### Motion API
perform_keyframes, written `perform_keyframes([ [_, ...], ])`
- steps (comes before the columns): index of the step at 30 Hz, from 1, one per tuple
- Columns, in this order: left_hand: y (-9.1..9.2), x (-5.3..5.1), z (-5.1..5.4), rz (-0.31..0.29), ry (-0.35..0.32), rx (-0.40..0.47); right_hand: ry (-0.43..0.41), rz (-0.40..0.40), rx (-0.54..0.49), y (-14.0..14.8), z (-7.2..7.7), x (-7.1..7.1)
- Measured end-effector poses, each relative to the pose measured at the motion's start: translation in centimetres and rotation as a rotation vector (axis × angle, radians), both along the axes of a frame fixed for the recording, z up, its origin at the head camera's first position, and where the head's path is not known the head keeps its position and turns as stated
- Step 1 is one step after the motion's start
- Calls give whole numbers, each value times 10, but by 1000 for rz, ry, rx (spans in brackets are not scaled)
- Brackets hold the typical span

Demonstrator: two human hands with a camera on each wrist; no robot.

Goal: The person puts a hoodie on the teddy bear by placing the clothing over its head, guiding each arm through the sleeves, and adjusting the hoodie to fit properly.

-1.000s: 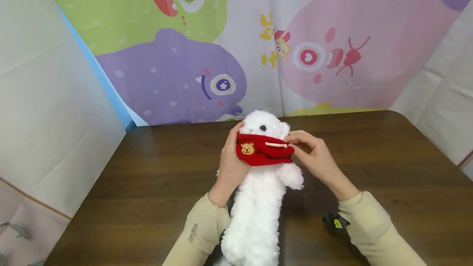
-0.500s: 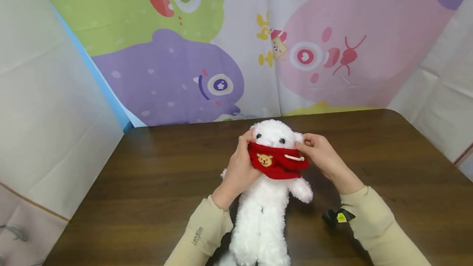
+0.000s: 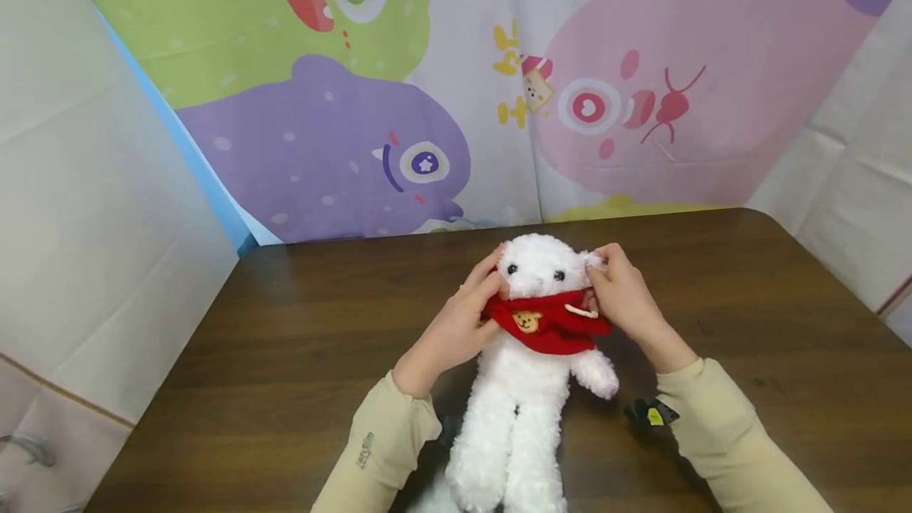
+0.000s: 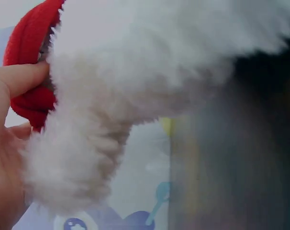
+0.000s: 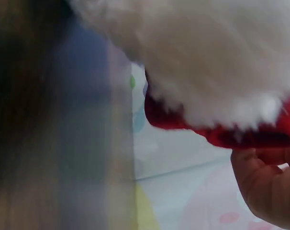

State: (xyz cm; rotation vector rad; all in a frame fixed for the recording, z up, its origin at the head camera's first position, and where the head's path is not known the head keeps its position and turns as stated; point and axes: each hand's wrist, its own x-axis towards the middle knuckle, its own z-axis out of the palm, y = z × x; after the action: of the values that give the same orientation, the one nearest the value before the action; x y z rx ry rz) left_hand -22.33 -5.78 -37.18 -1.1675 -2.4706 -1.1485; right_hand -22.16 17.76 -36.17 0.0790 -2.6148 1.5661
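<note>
Dark wood table point(image 3: 321, 323) up against a big cartoon backdrop point(image 3: 321, 149), so yeah, pretty colorful setup. Smack in the middle of the table is a fluffy white plush point(image 3: 527, 386), face up to the head camera, head toward the far edge and legs running down to the bottom of the view. Can't tell if it's lying flat or propped up a bit. Round its neck, just under the black eyes, sits a red cloth piece point(image 3: 563, 337) with a tan bear face patch point(image 3: 527, 322) and a short white cord point(image 3: 580, 311), sitting kinda crooked and bunched.

Left hand point(image 3: 456, 323) is on one side of the head, fingers curled and gripping the edge of the red cloth; the left wrist view has a digit poking into the fold. Right hand point(image 3: 625, 295) is on the other side by the ear, fingers bent and pinching the cloth there.

Both arms have beige sleeves point(image 3: 720, 426), the left one with small dark lettering. Just beside the right cuff there's a little black object point(image 3: 651, 415) with a yellow spot, no clue what. Off to the sides: plain whitish panels point(image 3: 85, 117).
</note>
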Motion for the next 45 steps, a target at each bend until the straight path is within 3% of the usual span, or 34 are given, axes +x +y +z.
perform_keyframes([
  [3, 2, -2, -4, -7, -14, 47, -35, 1, -174, 1, -4, -3],
  [6, 2, -4, -6, -45, -79, 91, -71, 22, -261, 4, -7, -6],
  [9, -3, -5, -4, -117, -224, 137, -121, 53, -280, 6, -8, -7],
  [11, -6, -4, 0, -134, -354, 184, -154, 74, -277, 6, -7, -6],
  [13, -8, -4, 3, -92, -468, 252, -184, 96, -280, 5, -7, -5],
  [16, -6, -6, 5, 59, -561, 362, -194, 139, -282, -1, -5, -2],
  [19, -3, -9, 2, 197, -582, 445, -172, 195, -315, -6, -6, 1],
  [21, -1, -9, 2, 236, -587, 481, -143, 223, -331, -9, -7, 2],
  [27, 4, -11, 0, 257, -597, 577, -96, 283, -256, -12, -18, 0],
  [32, 10, -13, -4, 282, -572, 613, -88, 299, -195, -12, -17, -1],
  [37, 13, -12, -3, 298, -594, 660, -50, 348, -131, -8, -14, -4],
  [42, 15, -13, -2, 295, -599, 654, -5, 459, -96, -3, -12, -6],
  [45, 15, -14, -3, 308, -587, 625, 72, 470, -35, -2, -10, -9],
])
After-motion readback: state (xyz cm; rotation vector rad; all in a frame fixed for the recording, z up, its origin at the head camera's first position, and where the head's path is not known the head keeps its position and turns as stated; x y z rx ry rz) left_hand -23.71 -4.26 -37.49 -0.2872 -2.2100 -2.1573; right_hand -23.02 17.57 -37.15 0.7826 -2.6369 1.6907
